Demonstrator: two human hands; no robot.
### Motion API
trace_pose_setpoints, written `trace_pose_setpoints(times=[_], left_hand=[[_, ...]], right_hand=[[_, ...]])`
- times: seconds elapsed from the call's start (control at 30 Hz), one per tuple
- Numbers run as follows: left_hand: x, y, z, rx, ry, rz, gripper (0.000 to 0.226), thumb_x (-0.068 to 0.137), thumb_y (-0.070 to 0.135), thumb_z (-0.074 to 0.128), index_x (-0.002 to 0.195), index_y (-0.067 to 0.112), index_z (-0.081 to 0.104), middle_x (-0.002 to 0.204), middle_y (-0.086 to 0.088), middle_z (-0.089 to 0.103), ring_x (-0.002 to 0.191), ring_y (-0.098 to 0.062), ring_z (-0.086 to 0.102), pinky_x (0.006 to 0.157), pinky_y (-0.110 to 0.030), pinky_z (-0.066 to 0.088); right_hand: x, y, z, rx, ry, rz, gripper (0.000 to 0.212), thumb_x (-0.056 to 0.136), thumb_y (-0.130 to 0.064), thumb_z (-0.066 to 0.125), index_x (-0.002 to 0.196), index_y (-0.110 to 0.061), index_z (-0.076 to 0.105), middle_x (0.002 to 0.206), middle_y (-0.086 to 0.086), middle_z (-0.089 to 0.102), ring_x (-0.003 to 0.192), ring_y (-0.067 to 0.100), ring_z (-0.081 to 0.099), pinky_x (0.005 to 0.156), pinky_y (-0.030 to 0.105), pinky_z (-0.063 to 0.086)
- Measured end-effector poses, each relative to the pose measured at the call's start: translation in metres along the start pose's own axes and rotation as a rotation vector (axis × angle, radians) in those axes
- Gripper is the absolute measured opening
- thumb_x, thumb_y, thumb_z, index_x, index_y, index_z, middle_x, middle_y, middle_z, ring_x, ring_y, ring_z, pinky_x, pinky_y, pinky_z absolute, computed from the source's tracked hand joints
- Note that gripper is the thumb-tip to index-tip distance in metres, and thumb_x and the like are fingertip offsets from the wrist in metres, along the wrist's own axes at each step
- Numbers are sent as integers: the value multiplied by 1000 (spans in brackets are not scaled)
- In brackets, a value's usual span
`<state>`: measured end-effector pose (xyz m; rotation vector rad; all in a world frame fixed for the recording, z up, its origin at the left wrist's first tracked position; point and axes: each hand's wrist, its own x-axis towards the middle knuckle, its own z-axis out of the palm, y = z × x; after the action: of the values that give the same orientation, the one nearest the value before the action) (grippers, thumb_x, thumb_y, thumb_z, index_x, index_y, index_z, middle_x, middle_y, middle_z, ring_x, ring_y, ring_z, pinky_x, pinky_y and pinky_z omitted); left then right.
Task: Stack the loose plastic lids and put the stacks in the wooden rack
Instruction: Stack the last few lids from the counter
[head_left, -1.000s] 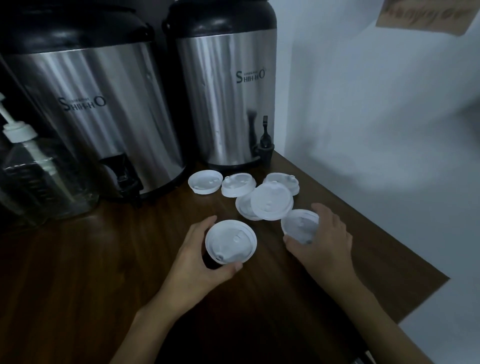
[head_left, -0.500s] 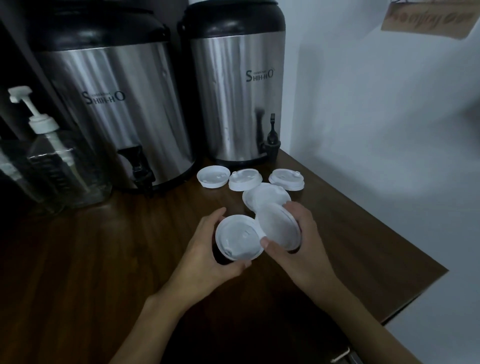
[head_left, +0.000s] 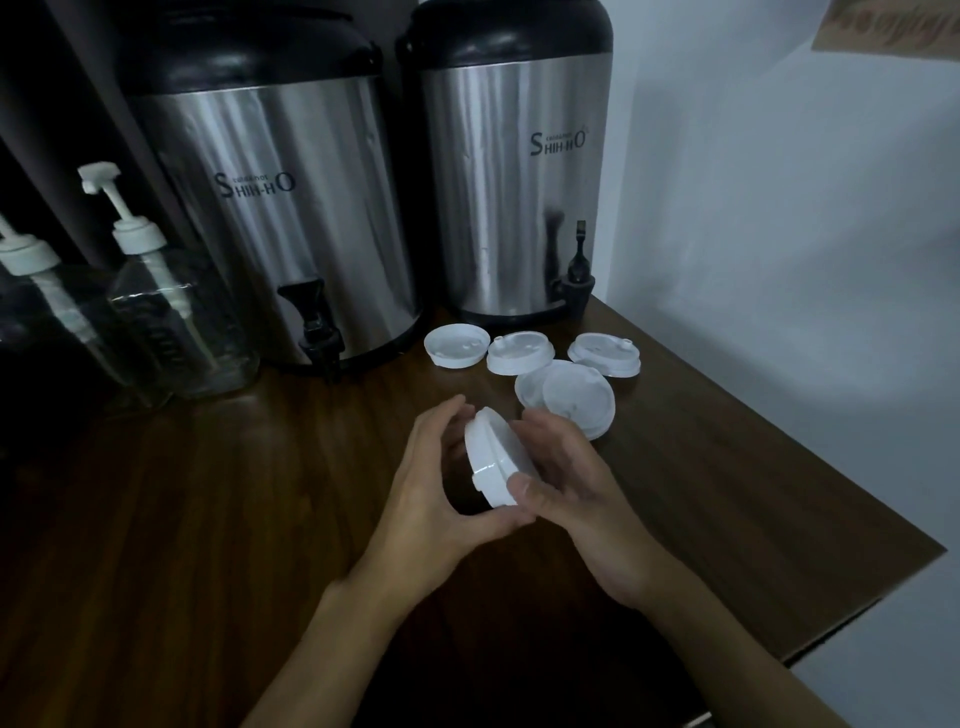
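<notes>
I hold a small stack (head_left: 493, 460) of lids on edge above the bench (head_left: 208, 519). My left hand (head_left: 441, 467) cups 1 face and my right hand (head_left: 566, 478) curls round the other, likely to press them nested. 5 loose lids (head_left: 518, 353) lie near the urns (head_left: 270, 208). I see no rack.

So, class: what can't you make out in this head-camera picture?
Head view:
Wooden rack: nowhere in frame.
Held lids: count unclear, seen edge-on between left hand and right hand.
Lower lid of the overlapping pair: mostly under the upper lid.
Wall sign: cut by top edge, blurred.
</notes>
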<state>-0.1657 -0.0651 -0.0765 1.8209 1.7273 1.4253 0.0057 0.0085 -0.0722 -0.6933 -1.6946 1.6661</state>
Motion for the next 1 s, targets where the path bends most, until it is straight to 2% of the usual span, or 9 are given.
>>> trace_pose_setpoints(times=[0.1, 0.2, 0.33, 0.43, 0.53, 0.63, 0.8, 0.87, 1.0], left_hand=[[1, -1, 1, 26, 10, 16, 97, 63, 67, 83, 145, 34, 42, 146, 18, 43, 137, 0, 42, 109, -12, 37], [3, -3, -2, 22, 5, 46, 92, 66, 71, 80, 143, 34, 46, 144, 20, 48, 138, -4, 45, 110, -17, 40], [5, -5, -5, 42, -1, 136, 88, 70, 53, 86, 144, 30, 45, 145, 15, 47, 138, -10, 46, 110, -21, 42], [6, -5, -5, 64, 15, 210, 88, 70, 41, 90, 144, 28, 44, 146, 12, 45, 137, -12, 46, 109, -19, 42], [8, -4, -4, 51, 34, 254, 86, 70, 37, 89, 143, 29, 44, 143, 16, 43, 136, -7, 45, 105, -14, 41], [9, -5, -2, 56, 47, 274, 86, 71, 36, 88, 144, 23, 46, 141, 12, 41, 135, -6, 44, 104, -12, 39], [9, -9, -3, 27, 73, 196, 87, 70, 41, 87, 144, 27, 44, 144, 1, 47, 136, -10, 46, 104, -12, 39], [9, -9, -1, 4, 78, 178, 85, 69, 39, 87, 142, 28, 46, 141, 0, 52, 133, -16, 52, 102, -18, 45], [7, -13, -3, -70, 127, 120, 83, 68, 36, 88, 139, 29, 47, 136, 2, 55, 127, -25, 56, 98, -44, 55]], right_hand=[[4, 0, -1, 111, -37, 49, 68, 72, -40, 79, 133, -41, 48, 141, -13, 56, 126, 0, 56, 95, 26, 54], [9, 0, -1, 112, -59, 93, 66, 75, -43, 80, 133, -42, 49, 132, -16, 60, 122, -1, 59, 94, 28, 55], [15, -3, 0, 28, -93, 107, 104, 58, -76, 79, 145, -34, 42, 139, -5, 57, 128, 9, 57, 107, 41, 49], [18, -7, 3, 31, -106, 122, 120, 50, -88, 73, 149, -30, 38, 142, 0, 54, 132, 19, 53, 112, 49, 43], [19, -9, 6, 60, -115, 138, 122, 49, -89, 72, 149, -29, 37, 141, 2, 54, 131, 20, 55, 111, 50, 45], [21, -10, 10, 84, -120, 139, 120, 51, -87, 72, 148, -25, 38, 138, 5, 55, 127, 18, 58, 110, 49, 47], [25, -12, 15, 80, -135, 152, 124, 48, -90, 70, 150, -28, 35, 141, 2, 52, 131, 17, 54, 113, 46, 44], [25, -11, 16, 84, -144, 157, 121, 50, -91, 69, 150, -30, 36, 143, 3, 52, 132, 19, 53, 113, 46, 43], [25, -8, 13, 94, -179, 149, 110, 57, -85, 71, 148, -34, 37, 144, -5, 53, 136, 12, 50, 115, 38, 41]])
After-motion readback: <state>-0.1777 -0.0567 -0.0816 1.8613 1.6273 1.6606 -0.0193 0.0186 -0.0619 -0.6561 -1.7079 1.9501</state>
